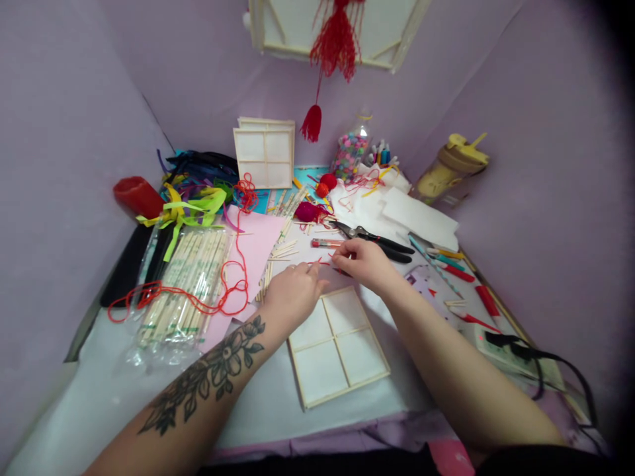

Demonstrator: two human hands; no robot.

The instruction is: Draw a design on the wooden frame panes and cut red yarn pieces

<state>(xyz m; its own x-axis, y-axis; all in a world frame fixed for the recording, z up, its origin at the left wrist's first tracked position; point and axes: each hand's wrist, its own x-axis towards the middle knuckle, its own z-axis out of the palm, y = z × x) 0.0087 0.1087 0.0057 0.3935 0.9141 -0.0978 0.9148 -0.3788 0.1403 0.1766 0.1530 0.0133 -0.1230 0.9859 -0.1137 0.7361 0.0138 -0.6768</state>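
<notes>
Just beyond the wooden frame with four white panes [342, 344], my two hands are close together. My left hand [295, 291] is closed, with thumb and forefinger pinching at a short piece of red yarn [323, 263]. On the other side of the yarn, my right hand [364, 263] has its fingertips pinched at its end. The exact hold is partly hidden by the fingers. Behind the right hand lie black-handled pliers [381, 244] and a small tube with a red label [325, 243].
Bagged wooden sticks [183, 284] and looped red yarn lie left on pink paper [258, 241]. Loose sticks [282, 251] are nearby. At the back stand pane frames [264, 158], a jar of pompoms [351, 155] and a yellow-lidded cup [449, 168]. A power strip [516, 357] sits right.
</notes>
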